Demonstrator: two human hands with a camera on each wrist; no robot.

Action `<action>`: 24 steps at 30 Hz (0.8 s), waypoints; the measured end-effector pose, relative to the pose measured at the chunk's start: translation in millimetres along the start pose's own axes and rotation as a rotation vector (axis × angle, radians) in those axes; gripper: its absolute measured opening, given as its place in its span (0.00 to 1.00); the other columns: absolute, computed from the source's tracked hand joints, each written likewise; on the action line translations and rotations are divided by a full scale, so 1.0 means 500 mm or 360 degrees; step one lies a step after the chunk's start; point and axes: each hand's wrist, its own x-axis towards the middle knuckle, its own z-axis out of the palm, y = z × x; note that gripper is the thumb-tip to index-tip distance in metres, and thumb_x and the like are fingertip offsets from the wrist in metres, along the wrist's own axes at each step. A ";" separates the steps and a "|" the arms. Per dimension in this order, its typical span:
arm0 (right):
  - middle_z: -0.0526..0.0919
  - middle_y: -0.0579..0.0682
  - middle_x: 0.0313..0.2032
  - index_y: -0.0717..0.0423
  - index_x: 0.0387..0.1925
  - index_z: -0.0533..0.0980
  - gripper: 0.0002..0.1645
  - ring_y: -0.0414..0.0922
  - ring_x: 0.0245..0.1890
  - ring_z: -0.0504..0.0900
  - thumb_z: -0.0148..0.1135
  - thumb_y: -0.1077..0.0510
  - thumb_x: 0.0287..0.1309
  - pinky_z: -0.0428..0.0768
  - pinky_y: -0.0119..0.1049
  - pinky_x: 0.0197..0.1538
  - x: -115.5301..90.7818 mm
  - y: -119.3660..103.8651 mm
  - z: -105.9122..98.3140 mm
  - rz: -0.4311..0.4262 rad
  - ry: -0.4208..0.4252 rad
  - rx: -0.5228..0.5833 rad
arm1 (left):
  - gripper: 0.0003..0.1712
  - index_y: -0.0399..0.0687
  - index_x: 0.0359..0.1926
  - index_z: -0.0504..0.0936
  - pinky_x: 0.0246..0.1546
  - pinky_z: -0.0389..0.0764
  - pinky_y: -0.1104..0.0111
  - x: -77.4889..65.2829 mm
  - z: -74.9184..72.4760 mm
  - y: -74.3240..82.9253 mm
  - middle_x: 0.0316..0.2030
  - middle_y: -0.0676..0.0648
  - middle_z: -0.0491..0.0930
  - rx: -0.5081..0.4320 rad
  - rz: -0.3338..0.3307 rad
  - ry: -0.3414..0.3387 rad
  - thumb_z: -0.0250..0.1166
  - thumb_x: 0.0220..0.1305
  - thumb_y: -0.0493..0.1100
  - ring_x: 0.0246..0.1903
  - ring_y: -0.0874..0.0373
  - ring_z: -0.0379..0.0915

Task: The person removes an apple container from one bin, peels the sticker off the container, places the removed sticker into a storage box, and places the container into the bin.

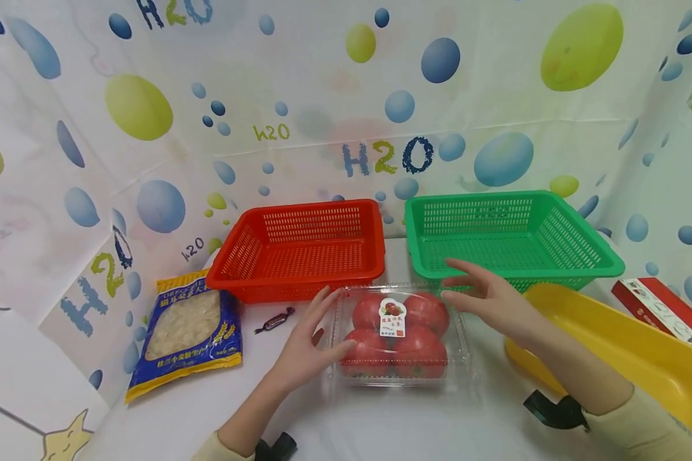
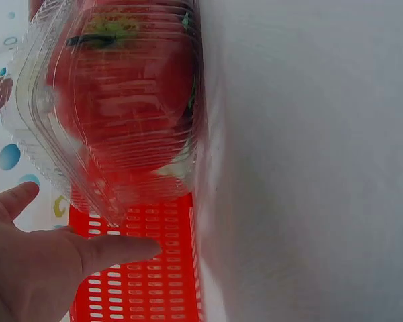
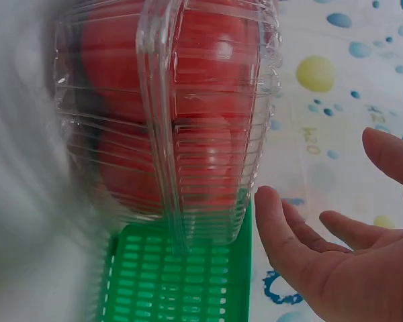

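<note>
A clear plastic clamshell box (image 1: 403,379) of red tomatoes (image 1: 420,349) stands on the white table between my hands. A small white label (image 1: 392,318) with red print is on its lid. My left hand (image 1: 296,353) is at the box's left side, fingers spread and the thumb overlapping its edge in the head view. By the far right corner is my right hand (image 1: 498,307), its fingers loosely extended and holding nothing. In the right wrist view, a gap shows between those fingertips (image 3: 267,198) and the box. The left wrist view shows a green tomato stem (image 2: 111,30) through the plastic.
Behind the box stand a red basket (image 1: 300,291) and a green basket (image 1: 513,272). A blue and yellow bag (image 1: 190,326) lies at the left, near a small wrapped candy (image 1: 274,320). At the right are a yellow tray (image 1: 623,346) and a red and white box (image 1: 666,314).
</note>
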 end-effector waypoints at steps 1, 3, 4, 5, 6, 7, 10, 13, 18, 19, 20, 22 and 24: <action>0.74 0.62 0.64 0.53 0.77 0.57 0.43 0.62 0.62 0.74 0.63 0.46 0.69 0.78 0.60 0.57 0.006 -0.004 0.004 -0.0006 -0.0014 -0.0014 | 0.47 0.64 0.77 0.61 0.64 0.67 0.43 -0.001 0.002 0.002 0.79 0.48 0.48 0.0013 0.0006 -0.0002 0.74 0.60 0.48 0.76 0.43 0.46; 0.76 0.61 0.62 0.54 0.76 0.59 0.43 0.62 0.61 0.75 0.64 0.46 0.68 0.79 0.59 0.56 0.018 -0.011 0.011 -0.0009 -0.0044 -0.0042 | 0.46 0.63 0.77 0.62 0.63 0.67 0.42 -0.003 0.005 0.005 0.79 0.48 0.48 0.0036 0.0016 -0.0007 0.73 0.61 0.49 0.75 0.42 0.47; 0.77 0.60 0.62 0.54 0.75 0.60 0.42 0.61 0.61 0.75 0.64 0.46 0.67 0.80 0.58 0.56 0.026 -0.013 0.015 -0.0004 -0.0065 -0.0053 | 0.45 0.62 0.77 0.63 0.63 0.67 0.42 -0.003 0.006 0.006 0.79 0.48 0.48 0.0044 0.0021 -0.0007 0.73 0.61 0.49 0.75 0.42 0.47; 0.78 0.60 0.61 0.55 0.74 0.61 0.42 0.61 0.60 0.76 0.65 0.46 0.66 0.81 0.57 0.55 0.033 -0.014 0.019 0.0003 -0.0085 -0.0059 | 0.44 0.61 0.76 0.64 0.63 0.67 0.41 -0.004 0.007 0.007 0.79 0.48 0.49 0.0052 0.0027 -0.0005 0.72 0.61 0.49 0.75 0.42 0.47; 0.78 0.59 0.60 0.55 0.73 0.63 0.41 0.61 0.60 0.76 0.66 0.47 0.66 0.82 0.55 0.54 0.041 -0.014 0.023 0.0006 -0.0108 -0.0058 | 0.44 0.60 0.76 0.64 0.62 0.68 0.41 -0.004 0.008 0.008 0.79 0.48 0.49 0.0061 0.0029 -0.0001 0.72 0.62 0.50 0.75 0.42 0.48; 0.79 0.59 0.59 0.56 0.73 0.64 0.41 0.60 0.59 0.76 0.67 0.47 0.65 0.82 0.54 0.53 0.048 -0.014 0.026 0.0008 -0.0131 -0.0060 | 0.43 0.60 0.76 0.65 0.62 0.68 0.41 -0.005 0.009 0.009 0.79 0.48 0.49 0.0069 0.0033 0.0004 0.72 0.62 0.50 0.75 0.42 0.49; 0.79 0.60 0.58 0.58 0.71 0.65 0.41 0.60 0.58 0.77 0.68 0.47 0.63 0.84 0.50 0.50 0.068 -0.012 0.036 -0.0003 -0.0201 -0.0065 | 0.41 0.59 0.75 0.67 0.62 0.69 0.41 -0.003 0.012 0.009 0.78 0.48 0.50 0.0092 0.0043 0.0019 0.71 0.62 0.50 0.74 0.42 0.50; 0.79 0.60 0.58 0.58 0.71 0.65 0.42 0.59 0.58 0.77 0.70 0.46 0.62 0.85 0.49 0.50 0.082 -0.015 0.044 -0.0019 -0.0247 -0.0091 | 0.42 0.57 0.75 0.67 0.61 0.71 0.42 -0.001 0.016 0.008 0.78 0.48 0.51 0.0116 0.0051 0.0027 0.71 0.61 0.50 0.74 0.42 0.51; 0.80 0.56 0.55 0.57 0.70 0.67 0.41 0.56 0.55 0.79 0.71 0.47 0.59 0.85 0.48 0.48 0.102 -0.022 0.056 -0.0026 -0.0299 -0.0196 | 0.43 0.55 0.75 0.67 0.59 0.72 0.42 -0.003 0.022 0.008 0.78 0.48 0.51 0.0125 0.0046 0.0024 0.72 0.60 0.50 0.74 0.42 0.51; 0.80 0.56 0.54 0.57 0.69 0.68 0.41 0.55 0.54 0.79 0.72 0.47 0.59 0.85 0.48 0.48 0.106 -0.023 0.058 -0.0025 -0.0311 -0.0217 | 0.43 0.54 0.75 0.67 0.59 0.72 0.41 -0.003 0.022 0.009 0.78 0.48 0.51 0.0122 0.0044 0.0022 0.72 0.60 0.50 0.74 0.42 0.51; 0.81 0.56 0.54 0.57 0.68 0.68 0.41 0.55 0.53 0.80 0.72 0.47 0.58 0.86 0.48 0.47 0.110 -0.025 0.061 -0.0031 -0.0326 -0.0239 | 0.43 0.54 0.75 0.67 0.60 0.72 0.41 -0.004 0.023 0.010 0.78 0.48 0.51 0.0118 0.0044 0.0021 0.72 0.60 0.50 0.74 0.42 0.50; 0.81 0.56 0.54 0.58 0.68 0.69 0.41 0.54 0.53 0.80 0.73 0.48 0.58 0.86 0.47 0.46 0.115 -0.027 0.065 -0.0044 -0.0365 -0.0270 | 0.43 0.54 0.75 0.67 0.60 0.71 0.40 -0.004 0.024 0.010 0.78 0.48 0.51 0.0117 0.0046 0.0020 0.72 0.60 0.50 0.74 0.42 0.50; 0.80 0.56 0.54 0.58 0.67 0.70 0.40 0.54 0.52 0.80 0.73 0.49 0.57 0.86 0.46 0.46 0.120 -0.029 0.070 -0.0040 -0.0388 -0.0297 | 0.43 0.54 0.75 0.67 0.59 0.71 0.40 -0.004 0.025 0.010 0.78 0.48 0.51 0.0122 0.0049 0.0021 0.72 0.59 0.50 0.74 0.42 0.50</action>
